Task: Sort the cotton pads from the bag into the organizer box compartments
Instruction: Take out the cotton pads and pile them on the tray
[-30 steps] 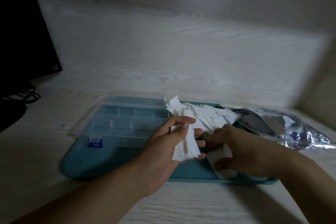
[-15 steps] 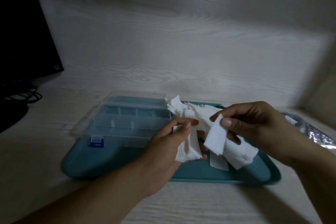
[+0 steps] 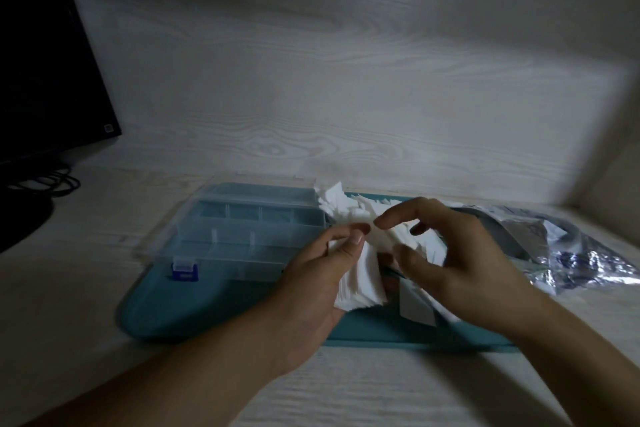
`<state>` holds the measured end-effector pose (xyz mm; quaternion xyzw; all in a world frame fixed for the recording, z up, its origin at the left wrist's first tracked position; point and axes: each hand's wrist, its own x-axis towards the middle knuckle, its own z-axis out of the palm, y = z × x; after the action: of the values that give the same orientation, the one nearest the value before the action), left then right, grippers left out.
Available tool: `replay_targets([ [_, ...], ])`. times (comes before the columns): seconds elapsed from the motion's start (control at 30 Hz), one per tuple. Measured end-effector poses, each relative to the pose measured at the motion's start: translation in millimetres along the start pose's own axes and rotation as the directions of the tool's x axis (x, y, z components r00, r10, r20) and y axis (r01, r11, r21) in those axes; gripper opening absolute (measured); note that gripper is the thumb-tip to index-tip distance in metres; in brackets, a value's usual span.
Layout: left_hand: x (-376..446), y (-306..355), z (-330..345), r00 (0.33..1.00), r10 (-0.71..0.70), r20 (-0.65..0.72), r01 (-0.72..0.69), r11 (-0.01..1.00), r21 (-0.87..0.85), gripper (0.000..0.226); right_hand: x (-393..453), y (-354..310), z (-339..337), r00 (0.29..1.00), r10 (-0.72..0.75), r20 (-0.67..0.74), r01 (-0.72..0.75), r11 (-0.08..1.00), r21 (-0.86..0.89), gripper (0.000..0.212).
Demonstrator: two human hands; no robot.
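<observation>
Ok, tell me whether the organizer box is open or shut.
Open: the organizer box has its clear lid swung back, dividers exposed, and its compartments look empty.

Dim, bluish light; brightest on the back wall (image 3: 346,62). Corners fell into dark vignette. Right hand (image 3: 460,253) motion-blurred; wide-angle bending at edges.

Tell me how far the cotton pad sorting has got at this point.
Done: pads are out of the foil bag into a loose pile on the teal tray, and the organizer box is open. In hand: the left hand grips a stack of pads; the right hand hovers beside it. Left: the compartments look empty.
</observation>
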<state>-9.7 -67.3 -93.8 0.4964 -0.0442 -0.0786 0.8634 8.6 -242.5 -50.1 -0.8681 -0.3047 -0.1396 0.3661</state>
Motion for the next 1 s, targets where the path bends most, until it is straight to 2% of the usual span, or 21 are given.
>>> replay_targets([
  [0.07, 0, 1, 1, 1.000, -0.013, 0.006, 0.013, 1.000, -0.020, 0.047, -2, -6, -8, 0.985, -0.039, 0.168, 0.031, 0.998, 0.047, 0.035],
  [0.13, -1, 2, 1, 0.999, -0.035, 0.011, 0.035, 0.999, -0.040, 0.047, -5, -9, -8, 0.960, -0.053, 0.274, 0.046, 0.998, 0.035, 0.053],
  [0.27, -1, 3, 1, 0.999, -0.044, 0.017, 0.045, 0.997, -0.065, 0.041, -7, -7, 5, 0.962, -0.026, 0.271, 0.028, 1.000, -0.004, 0.093],
  [0.33, -1, 3, 2, 0.999, -0.040, 0.022, 0.042, 0.996, -0.080, 0.042, -6, -5, 7, 0.967, -0.042, 0.251, 0.042, 0.999, 0.006, 0.106],
  [0.6, -1, 2, 1, 0.998, -0.022, 0.066, 0.027, 0.996, -0.090, 0.051, -3, -2, 3, 0.962, -0.051, 0.269, 0.038, 0.998, 0.053, 0.112],
  [1.0, -1, 3, 0, 0.994, -0.035, 0.103, 0.044, 0.995, -0.093, 0.049, -4, -3, 6, 0.963, -0.048, 0.266, 0.027, 0.996, 0.082, 0.104],
])
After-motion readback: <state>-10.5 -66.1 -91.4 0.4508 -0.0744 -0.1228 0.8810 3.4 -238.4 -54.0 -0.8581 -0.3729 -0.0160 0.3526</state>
